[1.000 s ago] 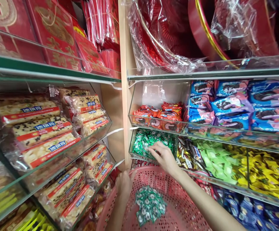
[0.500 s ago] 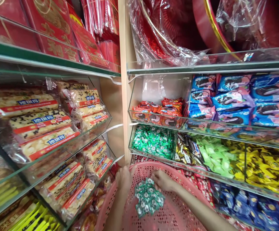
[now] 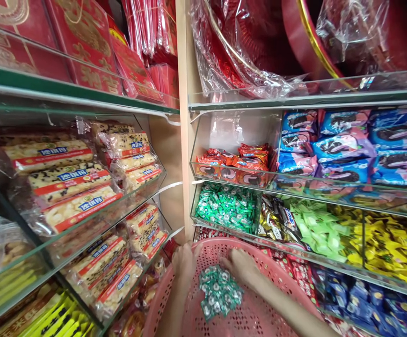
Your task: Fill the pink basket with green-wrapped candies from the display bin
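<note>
I hold a pink mesh basket (image 3: pixel 249 320) low in front of the sweet shelves. My left hand (image 3: pixel 184 267) is closed on its far rim, fingers curled over the edge. A small pile of green wrapped candies (image 3: pixel 219 290) lies inside the basket. My right hand (image 3: pixel 240 267) hovers palm down inside it, right beside that pile, its fingers loosely apart and holding nothing I can see. Just above the basket, a clear shelf bin is full of the same green candies (image 3: pixel 226 208).
Right shelves carry red snack packs (image 3: pixel 235 164), blue biscuit packs (image 3: pixel 347 145), gold-wrapped sweets (image 3: pixel 277 220), light green candies (image 3: pixel 316 229) and yellow candies (image 3: pixel 396 243). Left glass shelves (image 3: pixel 84 220) hold nougat bars. Red boxes and wrapped red goods fill the top.
A second ago my right hand was reaching into the green candy bin. It came down into the basket and now rests beside the candy pile. My left hand stayed on the rim.
</note>
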### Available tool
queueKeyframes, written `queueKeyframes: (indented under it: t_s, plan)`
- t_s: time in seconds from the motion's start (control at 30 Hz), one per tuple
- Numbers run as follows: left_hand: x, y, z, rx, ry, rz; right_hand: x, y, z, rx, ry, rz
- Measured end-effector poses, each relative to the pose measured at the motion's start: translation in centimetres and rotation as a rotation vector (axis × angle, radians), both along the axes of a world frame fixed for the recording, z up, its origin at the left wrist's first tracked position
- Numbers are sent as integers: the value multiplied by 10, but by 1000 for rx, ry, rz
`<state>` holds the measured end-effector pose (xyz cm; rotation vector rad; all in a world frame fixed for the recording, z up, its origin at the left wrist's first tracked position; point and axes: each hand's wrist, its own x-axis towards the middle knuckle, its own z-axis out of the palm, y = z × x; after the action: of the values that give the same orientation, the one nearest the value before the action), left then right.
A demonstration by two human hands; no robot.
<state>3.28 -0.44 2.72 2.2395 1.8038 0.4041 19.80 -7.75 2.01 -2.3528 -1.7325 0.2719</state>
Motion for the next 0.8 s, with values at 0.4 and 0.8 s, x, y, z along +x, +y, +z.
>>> queueKeyframes:
  t_s: [0.4,0.8]
  plan:
    - [3,0,0,-28,9,12,-19,59,106,407,-88,50]
    - [0,2,4,-28,35,20,-14,69,97,467,25,54]
